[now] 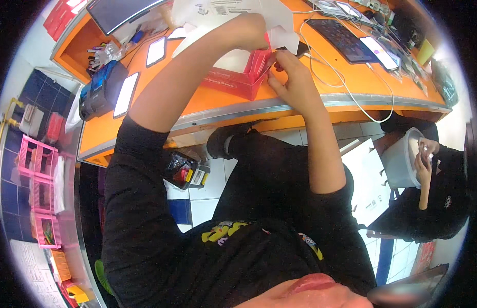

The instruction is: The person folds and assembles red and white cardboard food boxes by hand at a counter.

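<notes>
A red and white cardboard box (232, 86), partly folded up, sits near the front edge of the orange desk (192, 102). Its white lid panel (218, 11) stands up at the back. My left hand (248, 32) reaches over the box to its right side, its fingers curled and mostly hidden behind the wrist; what they grip does not show. At the box's front right corner, my right hand (296, 84) pinches the red side flap between thumb and fingers.
Phones (156, 51) and a dark device (100, 90) lie to the left. A tablet (341, 40), another phone (379, 53) and a looping white cable (346, 97) are on the right. A co-worker sits at right beside a white bucket (401, 160) and flat white cardboard (368, 185).
</notes>
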Action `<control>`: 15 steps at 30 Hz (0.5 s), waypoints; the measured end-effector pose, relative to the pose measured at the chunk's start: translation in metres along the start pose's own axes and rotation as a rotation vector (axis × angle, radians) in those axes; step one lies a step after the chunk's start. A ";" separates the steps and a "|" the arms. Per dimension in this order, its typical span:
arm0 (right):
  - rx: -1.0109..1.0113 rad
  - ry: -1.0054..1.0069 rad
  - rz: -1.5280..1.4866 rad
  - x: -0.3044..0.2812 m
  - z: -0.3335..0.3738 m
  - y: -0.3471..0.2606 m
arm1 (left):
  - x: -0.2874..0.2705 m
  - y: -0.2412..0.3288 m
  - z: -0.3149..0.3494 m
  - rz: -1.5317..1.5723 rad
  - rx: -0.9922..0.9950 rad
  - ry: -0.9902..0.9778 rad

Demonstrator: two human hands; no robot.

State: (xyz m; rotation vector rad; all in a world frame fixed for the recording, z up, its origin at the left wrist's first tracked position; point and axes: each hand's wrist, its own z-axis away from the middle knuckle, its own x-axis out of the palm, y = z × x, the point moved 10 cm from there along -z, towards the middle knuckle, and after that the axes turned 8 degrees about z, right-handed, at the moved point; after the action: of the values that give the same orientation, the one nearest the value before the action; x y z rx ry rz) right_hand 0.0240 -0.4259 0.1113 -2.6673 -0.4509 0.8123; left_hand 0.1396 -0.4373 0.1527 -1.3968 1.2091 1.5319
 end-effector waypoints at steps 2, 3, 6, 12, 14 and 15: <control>0.003 -0.034 0.041 0.002 0.000 0.005 | -0.002 0.009 0.000 -0.025 0.032 0.004; 0.005 -0.068 0.078 0.005 0.000 0.007 | -0.003 0.014 0.001 -0.051 0.061 0.007; -0.041 -0.048 0.076 0.005 0.001 0.006 | -0.003 0.018 0.001 -0.024 0.052 -0.018; -0.052 -0.088 0.136 0.004 0.000 -0.005 | -0.003 0.020 0.009 0.014 0.130 0.015; -0.060 -0.088 0.114 0.007 -0.001 -0.012 | 0.015 0.011 0.004 -0.053 0.118 -0.030; -0.070 -0.091 0.098 0.007 -0.001 -0.015 | 0.022 0.010 0.004 -0.117 0.110 -0.070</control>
State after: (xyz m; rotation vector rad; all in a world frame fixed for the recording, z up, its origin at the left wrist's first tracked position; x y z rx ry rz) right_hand 0.0274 -0.4098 0.1145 -2.7437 -0.3794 0.9665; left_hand 0.1259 -0.4385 0.1321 -1.3077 1.1314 1.4015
